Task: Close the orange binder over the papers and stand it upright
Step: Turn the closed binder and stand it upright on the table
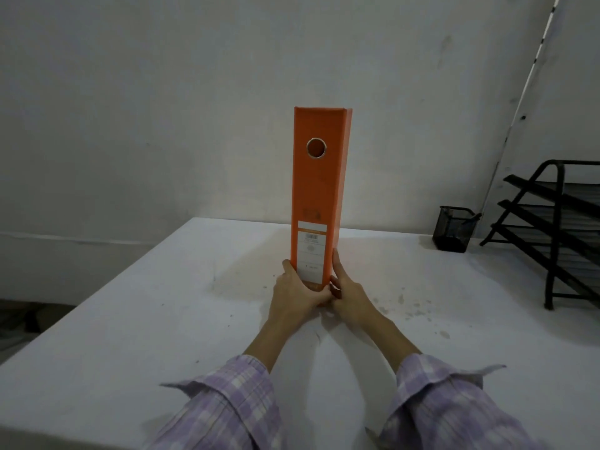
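the orange binder [319,196] is up on end on the white table [130,319], spine facing the person, finger hole high and the white label low. it looks closed; no papers show from this side, so i judge them shut inside, though i cannot see the far opening. it stands close to plumb, perhaps a touch narrower at the foot from the wide lens.

the left hand [297,295] clasps the foot of the spine from nine o'clock, fingers curled round the corner and thumb up along the edge. the right hand [345,292] presses flat against the three o'clock side, fingers together and pointing up. both are touching the binder, squeezing its base between them.

by my reckoning the closing and the standing are done; what is left is only to let go and see it keep its feet. a tall narrow thing like that could tip sideways if the hands come off unevenly.

room is generous. the table's far edge runs just behind the binder at twelve o'clock, with the bare wall beyond it, so a push forward is the one risky direction. the left edge slants away at nine o'clock, well apart. at two o'clock sits a black mesh pen cup [454,228], and past it at three a black tiered tray rack [552,232], both well clear.
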